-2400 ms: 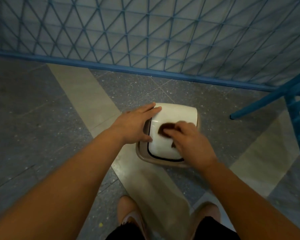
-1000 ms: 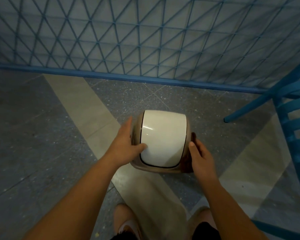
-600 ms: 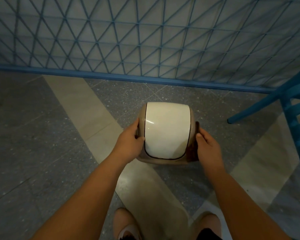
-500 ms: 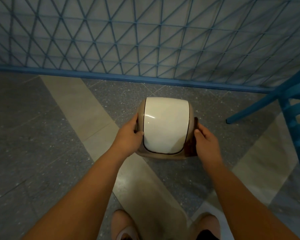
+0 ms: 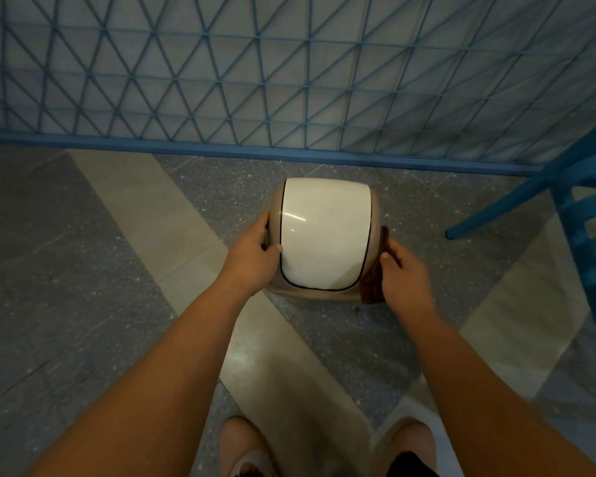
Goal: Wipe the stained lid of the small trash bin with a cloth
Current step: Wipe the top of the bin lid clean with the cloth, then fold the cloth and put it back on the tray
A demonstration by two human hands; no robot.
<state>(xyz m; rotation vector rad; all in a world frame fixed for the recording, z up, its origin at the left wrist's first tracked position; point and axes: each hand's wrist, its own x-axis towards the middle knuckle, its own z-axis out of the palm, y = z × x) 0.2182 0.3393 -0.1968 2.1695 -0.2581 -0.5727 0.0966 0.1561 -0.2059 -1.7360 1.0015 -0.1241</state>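
Grey tiled floor (image 5: 83, 270): I now grip the bin (image 5: 326, 294) by both sides, left hand (image 5: 252, 259) bare, right hand (image 5: 405, 277) pinning the brown cloth (image 5: 372, 287) there; its white lid (image 5: 324, 239), wiped earlier, is uncovered.

Left grip (image 5: 252, 259), right grip (image 5: 405, 273) curled inward

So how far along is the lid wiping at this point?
Mostly done, it seems: the white lid shows no stain, only a glare streak. In hand: the left hand grips the bin's left side, and the right hand holds the brown cloth against its right side. Left: probably just letting go of the bin; its hidden sides cannot be judged.
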